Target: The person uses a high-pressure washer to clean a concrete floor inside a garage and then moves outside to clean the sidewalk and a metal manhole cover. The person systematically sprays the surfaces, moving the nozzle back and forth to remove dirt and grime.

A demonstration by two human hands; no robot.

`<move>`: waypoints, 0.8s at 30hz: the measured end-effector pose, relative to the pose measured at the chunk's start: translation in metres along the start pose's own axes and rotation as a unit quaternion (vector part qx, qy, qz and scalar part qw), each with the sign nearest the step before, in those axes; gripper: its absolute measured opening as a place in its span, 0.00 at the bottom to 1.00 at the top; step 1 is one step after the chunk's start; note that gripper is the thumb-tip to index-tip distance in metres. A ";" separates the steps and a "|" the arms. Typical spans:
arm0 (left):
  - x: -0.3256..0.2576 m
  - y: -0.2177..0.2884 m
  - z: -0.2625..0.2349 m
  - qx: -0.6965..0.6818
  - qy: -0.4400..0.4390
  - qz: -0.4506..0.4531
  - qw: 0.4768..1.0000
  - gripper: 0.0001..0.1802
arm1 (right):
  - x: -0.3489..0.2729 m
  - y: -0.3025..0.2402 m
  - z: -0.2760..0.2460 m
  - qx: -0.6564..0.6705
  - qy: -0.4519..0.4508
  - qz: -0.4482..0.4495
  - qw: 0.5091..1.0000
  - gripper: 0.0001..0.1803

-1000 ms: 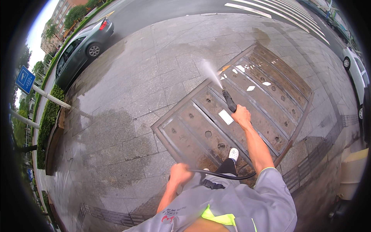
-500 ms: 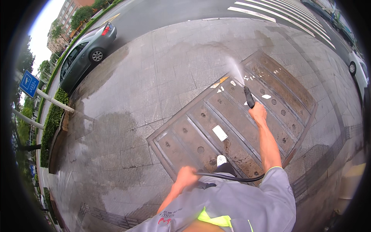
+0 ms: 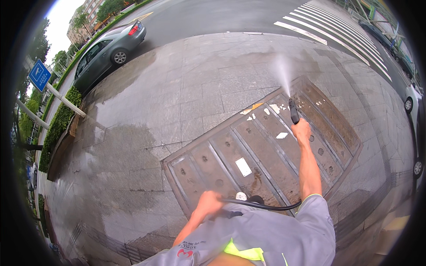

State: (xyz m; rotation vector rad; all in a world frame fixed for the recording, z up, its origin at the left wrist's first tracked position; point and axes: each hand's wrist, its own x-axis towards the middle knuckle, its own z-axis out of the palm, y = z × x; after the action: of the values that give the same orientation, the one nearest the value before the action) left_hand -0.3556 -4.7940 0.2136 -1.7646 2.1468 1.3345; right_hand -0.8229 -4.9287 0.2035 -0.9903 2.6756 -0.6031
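Observation:
My right hand (image 3: 301, 129) is wrapped round a black spray gun (image 3: 293, 111), arm stretched forward. A white fan of water (image 3: 282, 73) leaves its tip toward the far side. Down by my waist, my left hand (image 3: 210, 202) is closed round a black hose (image 3: 262, 206), which curves across my front to my right forearm. Below the gun lies a large brown metal ground cover (image 3: 266, 133) with raised ribs. White patches (image 3: 275, 108) and a yellow-orange strip (image 3: 253, 109) mark its far edge. A white rectangle (image 3: 243, 167) is on its middle.
Wet grey paving (image 3: 133, 128) surrounds the cover. A grey car (image 3: 111, 48) stands at the far left, beyond a low hedge (image 3: 62, 128) and a blue sign (image 3: 40, 75) on a post. A zebra crossing (image 3: 333, 35) lies far right, with a white car (image 3: 412, 99) at the right edge.
The spray gun and my right hand have shifted slightly right and nearer, and the spray points more straight ahead. The view has tilted a little. Both hands keep their holds.

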 end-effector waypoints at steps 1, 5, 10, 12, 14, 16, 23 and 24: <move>-0.003 0.009 -0.008 0.003 0.003 -0.004 1.000 0.17 | 0.000 -0.001 0.005 -0.001 -0.005 -0.004 1.000 0.19; -0.003 -0.010 -0.012 -0.031 0.098 0.039 0.994 0.20 | -0.015 -0.023 0.028 -0.008 -0.048 -0.030 0.998 0.19; 0.000 -0.033 -0.029 0.035 0.044 -0.028 0.998 0.15 | -0.061 -0.066 0.071 -0.020 -0.110 -0.128 0.985 0.18; 0.000 -0.044 -0.033 0.043 0.022 -0.037 0.998 0.15 | -0.080 -0.086 0.081 -0.022 -0.135 -0.160 0.978 0.19; -0.005 -0.056 -0.038 0.038 0.020 -0.026 0.999 0.15 | -0.104 -0.115 0.086 -0.027 -0.162 -0.193 0.967 0.19; -0.011 -0.057 -0.052 0.028 0.024 -0.010 0.999 0.16 | -0.116 -0.137 0.084 -0.015 -0.163 -0.204 0.965 0.19; -0.019 -0.108 -0.081 0.030 0.019 -0.009 0.999 0.19 | -0.104 -0.168 0.099 0.010 -0.093 -0.143 0.985 0.16; -0.022 -0.113 -0.087 0.020 0.028 -0.011 0.999 0.19 | -0.100 -0.173 0.099 0.010 -0.084 -0.129 0.988 0.16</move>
State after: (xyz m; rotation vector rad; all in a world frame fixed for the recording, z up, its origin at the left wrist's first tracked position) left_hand -0.2157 -4.8288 0.2152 -1.8272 2.1589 1.2435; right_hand -0.6157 -5.0106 0.2003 -1.3317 2.4109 -0.5645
